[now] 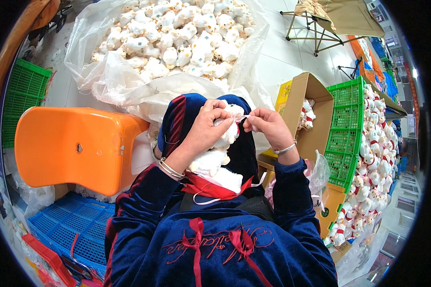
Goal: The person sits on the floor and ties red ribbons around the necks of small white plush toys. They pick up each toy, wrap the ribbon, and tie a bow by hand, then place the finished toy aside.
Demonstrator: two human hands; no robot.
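Above my lap, my left hand (207, 125) is closed around a small white plush toy (227, 136), with a bit of red at its neck. My right hand (268, 126) pinches a thin pale strip (242, 117) at the toy's upper part; its exact kind is too small to tell. More white plush (209, 161) lies on my lap just below the held toy. Under that, a red cloth (196, 185) is spread against my waist, with a thin pale ribbon (207, 201) trailing from it.
Ahead, a large clear plastic bag (93, 57) holds a heap of white plush toys (177, 40). An orange stool (57, 148) stands at left, near a blue crate (76, 225). At right are an open cardboard box (316, 88) and a green crate (345, 129) beside many red-trimmed plush toys (368, 162).
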